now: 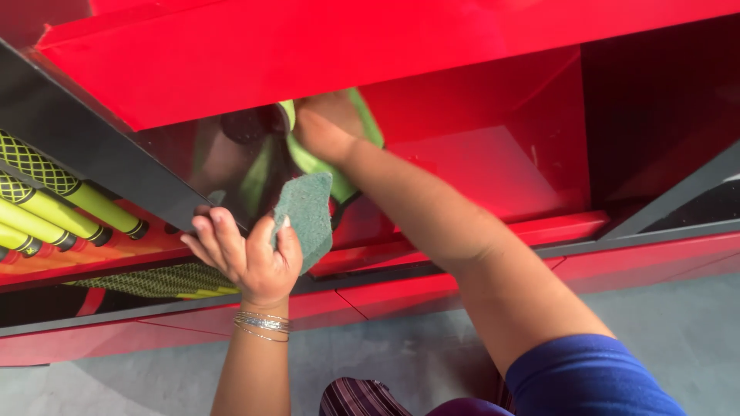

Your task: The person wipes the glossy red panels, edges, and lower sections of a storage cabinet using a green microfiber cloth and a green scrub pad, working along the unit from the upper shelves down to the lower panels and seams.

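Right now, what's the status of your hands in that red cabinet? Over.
Left hand shut on green scouring pad. Right hand pressing lime-green cloth against glossy dark panel inside red cabinet. Nothing blocking either hand.

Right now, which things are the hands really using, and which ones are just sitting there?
In use:
- green scouring pad, held in the left hand
- bright green cloth, pressed by the right hand against the glossy dark panel
- red cabinet, where that panel sits

Just sitting there:
- yellow-green grip handles at the left
- yellow and black netting below them
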